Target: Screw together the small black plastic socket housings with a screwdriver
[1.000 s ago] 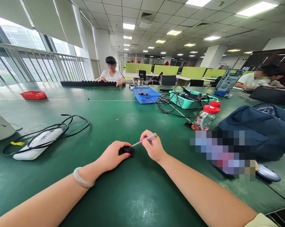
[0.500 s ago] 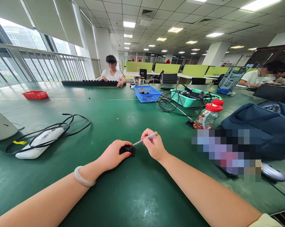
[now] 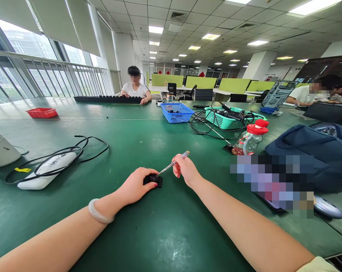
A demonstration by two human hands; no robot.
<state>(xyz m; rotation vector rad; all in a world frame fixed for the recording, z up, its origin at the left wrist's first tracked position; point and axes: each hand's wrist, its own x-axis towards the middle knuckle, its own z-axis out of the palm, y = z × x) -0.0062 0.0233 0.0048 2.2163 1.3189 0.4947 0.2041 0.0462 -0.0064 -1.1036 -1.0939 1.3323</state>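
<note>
On the green tabletop (image 3: pixel 159 230), my left hand (image 3: pixel 139 184) grips a small black block-like part (image 3: pixel 159 181) between thumb and fingers. Much of that part is covered by the hand, so its exact kind cannot be made out. My right hand (image 3: pixel 184 170) is closed around the handle of a slim screwdriver (image 3: pixel 171 164) with a clear shaft-like grip and a tan end cap. The screwdriver slants down to the left, and its tip meets the top of the black part.
Left stands a white power bank-like device (image 3: pixel 43 175) with a black cable. A red tray (image 3: pixel 42 113), a blue basket (image 3: pixel 177 115) and a green basket (image 3: pixel 223 121) with cables sit farther back. Right are a red-lidded jar (image 3: pixel 250 139) and a dark blue bag (image 3: pixel 309 151).
My right hand has shifted its fingers on the screwdriver, which has turned slightly steeper. The left hand and the black part stay in place.
</note>
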